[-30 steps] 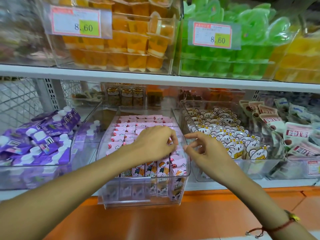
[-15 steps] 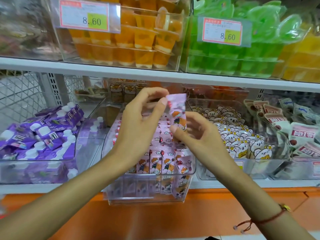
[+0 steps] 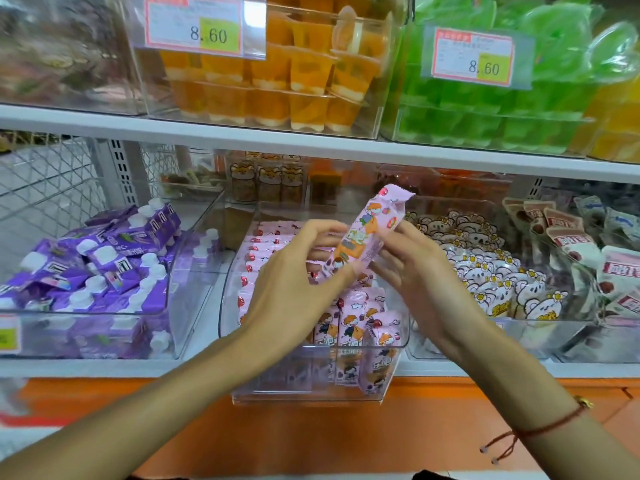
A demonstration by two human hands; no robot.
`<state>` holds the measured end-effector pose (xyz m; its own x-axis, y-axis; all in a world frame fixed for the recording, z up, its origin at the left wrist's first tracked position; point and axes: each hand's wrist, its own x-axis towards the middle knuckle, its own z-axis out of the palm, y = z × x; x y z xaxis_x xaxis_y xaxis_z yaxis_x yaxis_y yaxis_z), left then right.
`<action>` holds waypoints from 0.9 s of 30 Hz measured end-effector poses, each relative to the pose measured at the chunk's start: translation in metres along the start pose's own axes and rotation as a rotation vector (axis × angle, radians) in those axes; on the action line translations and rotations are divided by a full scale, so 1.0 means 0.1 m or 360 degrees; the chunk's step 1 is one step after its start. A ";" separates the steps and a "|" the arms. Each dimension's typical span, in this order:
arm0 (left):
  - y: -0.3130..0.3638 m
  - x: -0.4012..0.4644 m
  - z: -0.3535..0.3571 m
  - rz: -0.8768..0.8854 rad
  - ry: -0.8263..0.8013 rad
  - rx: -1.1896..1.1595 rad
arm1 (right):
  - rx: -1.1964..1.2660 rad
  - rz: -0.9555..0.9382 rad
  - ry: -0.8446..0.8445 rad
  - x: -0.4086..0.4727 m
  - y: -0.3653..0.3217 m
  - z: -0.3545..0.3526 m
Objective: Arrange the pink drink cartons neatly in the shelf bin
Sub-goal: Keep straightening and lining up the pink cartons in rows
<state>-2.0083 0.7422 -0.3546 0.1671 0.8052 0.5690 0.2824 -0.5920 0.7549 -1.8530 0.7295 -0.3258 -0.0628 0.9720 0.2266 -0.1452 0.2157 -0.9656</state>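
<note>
Both arms reach forward, and the left hand (image 3: 298, 289) and right hand (image 3: 420, 275) together pinch one pink carton (image 3: 363, 233), tilted, just above the clear bin (image 3: 311, 386). The other cartons (image 3: 349, 327) stand in rows inside the bin on the lower shelf (image 3: 104, 367).

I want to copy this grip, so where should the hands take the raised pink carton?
Grip the pink carton at its lower middle, one hand from each side, as the left hand and right hand do. It is long, slim and tilted, its crimped top free.
</note>
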 end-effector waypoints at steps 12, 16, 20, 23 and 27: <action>0.04 0.01 0.01 0.0001 0.0000 -0.0174 | -0.0368 -0.0361 0.0211 -0.13 0.01 0.08; 0.12 0.06 -0.01 -0.0287 -0.0165 -0.0468 | -0.0530 -0.0288 0.0261 -0.13 -0.01 0.06; 0.15 0.06 -0.03 -0.0572 -0.0335 -0.0679 | -0.0566 -0.0125 0.0306 -0.13 0.03 0.06; 0.14 0.06 -0.05 -0.0638 -0.0397 -0.0696 | -0.0572 -0.0108 0.0261 -0.11 0.04 0.05; 0.12 0.12 -0.11 -0.0408 -0.0356 -0.0503 | -0.0569 -0.0256 0.0007 -0.11 0.03 -0.04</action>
<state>-2.0135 0.7444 -0.3353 0.3392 0.8941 0.2925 0.0451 -0.3260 0.9443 -1.8492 0.7199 -0.3319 -0.0632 0.9234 0.3786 0.2007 0.3833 -0.9015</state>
